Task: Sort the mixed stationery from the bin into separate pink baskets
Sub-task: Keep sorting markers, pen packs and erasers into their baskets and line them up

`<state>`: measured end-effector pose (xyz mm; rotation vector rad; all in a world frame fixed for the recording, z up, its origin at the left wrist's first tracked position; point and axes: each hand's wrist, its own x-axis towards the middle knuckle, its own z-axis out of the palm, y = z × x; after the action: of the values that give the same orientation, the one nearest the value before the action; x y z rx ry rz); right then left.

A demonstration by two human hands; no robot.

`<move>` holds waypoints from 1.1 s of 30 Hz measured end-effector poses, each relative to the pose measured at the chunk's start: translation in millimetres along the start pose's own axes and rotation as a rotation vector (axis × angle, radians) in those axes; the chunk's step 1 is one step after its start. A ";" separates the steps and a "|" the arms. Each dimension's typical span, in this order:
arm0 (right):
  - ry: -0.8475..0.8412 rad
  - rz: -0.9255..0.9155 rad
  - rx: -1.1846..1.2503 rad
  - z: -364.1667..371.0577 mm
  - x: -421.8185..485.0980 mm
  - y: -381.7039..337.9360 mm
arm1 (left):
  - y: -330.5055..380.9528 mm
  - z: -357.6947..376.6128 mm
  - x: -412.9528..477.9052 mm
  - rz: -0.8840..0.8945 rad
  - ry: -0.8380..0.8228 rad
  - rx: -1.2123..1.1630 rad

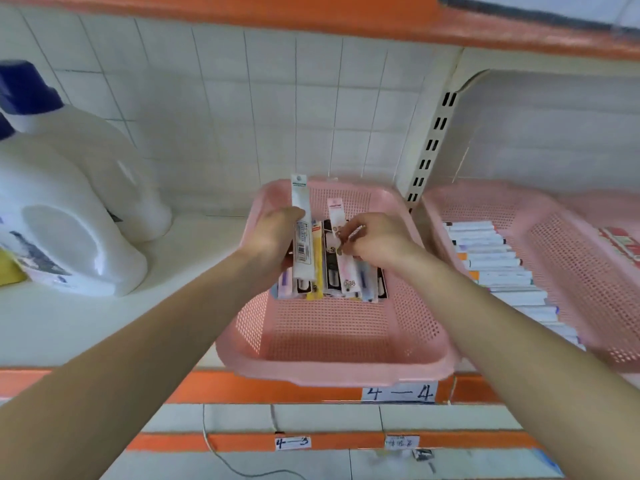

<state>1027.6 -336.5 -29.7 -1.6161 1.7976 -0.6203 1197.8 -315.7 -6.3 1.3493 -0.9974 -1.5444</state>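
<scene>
A pink perforated basket (332, 341) sits on the shelf in front of me, with several long flat stationery packs (330, 275) standing in its far half. My left hand (273, 237) grips a tall white pack (300, 220) with a barcode, held upright at the left of the row. My right hand (374, 240) pinches a slim pink-and-white pack (337, 216) in the middle of the row. Its lower end sits among the other packs.
A second pink basket (561, 237) to the right holds several white markers (491, 258) laid in a row. Two big white detergent bottles (62, 209) with blue caps stand at the left. The orange shelf edge (277, 389) carries a label reading 4-4 (400, 393).
</scene>
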 end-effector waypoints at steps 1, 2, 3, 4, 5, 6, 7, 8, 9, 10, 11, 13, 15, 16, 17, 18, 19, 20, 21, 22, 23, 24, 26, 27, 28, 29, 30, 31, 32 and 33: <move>-0.006 0.020 -0.052 5.6 2.6 -2.2 | -0.7 -2.0 1.8 -0.003 -0.036 -0.004; -0.008 0.035 -0.088 10.9 5.0 -3.6 | -1.3 -4.5 3.4 0.001 -0.058 -0.008; -0.006 0.041 -0.116 16.1 7.6 -4.3 | -2.0 -7.0 5.0 0.007 -0.068 -0.014; -0.001 0.039 -0.146 20.4 9.0 -4.8 | -2.4 -9.9 6.5 0.009 -0.071 -0.014; 0.005 0.034 -0.183 23.9 9.3 -5.7 | -3.2 -12.7 8.3 0.011 -0.076 -0.015; 0.006 0.028 -0.215 27.1 9.4 -6.8 | -3.7 -15.3 9.4 0.012 -0.083 -0.013; 0.002 0.027 -0.241 30.3 10.1 -7.1 | -4.8 -18.0 10.8 0.011 -0.087 -0.011; -0.004 0.030 -0.261 31.6 10.8 -5.9 | -5.7 -18.7 11.6 0.012 -0.091 -0.005; -0.008 0.036 -0.272 32.9 11.5 -5.2 | -7.1 -19.8 12.7 0.014 -0.094 -0.003; -0.007 0.039 -0.262 32.9 11.3 -4.9 | -7.9 -20.9 13.3 0.015 -0.096 0.000; 0.002 0.037 -0.231 31.3 10.1 -5.1 | -8.3 -21.2 13.4 0.017 -0.095 0.004; 0.039 0.005 -0.091 23.5 3.3 -9.5 | -8.1 -20.1 13.2 0.025 -0.102 0.018; 0.038 -0.020 0.191 14.7 -7.2 -16.3 | -8.4 -18.1 13.0 0.035 -0.117 0.026; 0.001 -0.010 0.342 11.2 -12.5 -19.6 | -8.6 -16.8 12.8 0.040 -0.125 0.028; -0.044 0.006 0.455 8.7 -16.7 -21.6 | -8.7 -14.7 12.3 0.048 -0.134 0.034; -0.084 0.018 0.512 7.2 -19.7 -22.5 | -8.9 -12.6 11.3 0.056 -0.140 0.040; -0.115 0.024 0.522 6.6 -21.9 -22.4 | -9.4 -10.0 10.1 0.062 -0.146 0.045; -0.135 0.025 0.512 6.2 -23.9 -22.0 | -9.8 -7.7 8.3 0.069 -0.152 0.049; -0.143 0.022 0.501 5.6 -26.2 -21.7 | -10.3 -5.5 6.3 0.079 -0.161 0.054; -0.139 0.021 0.504 4.6 -28.6 -21.7 | -10.6 -3.7 3.9 0.091 -0.172 0.063; -0.126 0.018 0.519 3.5 -30.1 -21.3 | -10.9 -2.7 2.2 0.106 -0.185 0.076; -0.108 0.016 0.540 2.1 -31.3 -20.9 | -11.0 -1.8 0.8 0.121 -0.199 0.088; -0.071 0.010 0.574 -0.5 -32.8 -20.7 | -10.8 -0.2 -0.3 0.131 -0.199 0.089; -0.054 0.011 0.591 -1.7 -32.6 -20.5 | -10.5 0.4 -0.2 0.124 -0.189 0.076; -0.036 0.016 0.608 -3.2 -31.8 -20.2 | -10.8 0.4 -0.1 0.114 -0.177 0.055; -0.017 0.014 0.619 -5.0 -31.1 -20.0 | -11.0 0.4 0.4 0.104 -0.160 0.037; -0.002 0.010 0.620 -6.7 -29.6 -19.5 | -11.0 0.0 0.7 0.095 -0.135 0.026; 0.010 0.000 0.608 -8.3 -28.6 -19.6 | -10.3 -0.4 1.6 0.083 -0.107 0.020; 0.028 -0.015 0.577 -9.7 -27.7 -19.7 | -9.6 -1.1 2.8 0.066 -0.075 0.017; 0.059 -0.032 0.526 -10.7 -27.2 -19.2 | -8.8 -1.2 3.9 0.052 -0.048 0.019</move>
<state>1034.3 -312.9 -4.7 -1.2753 1.4828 -1.0620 1198.0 -316.4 -16.0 1.2948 -1.0714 -1.5383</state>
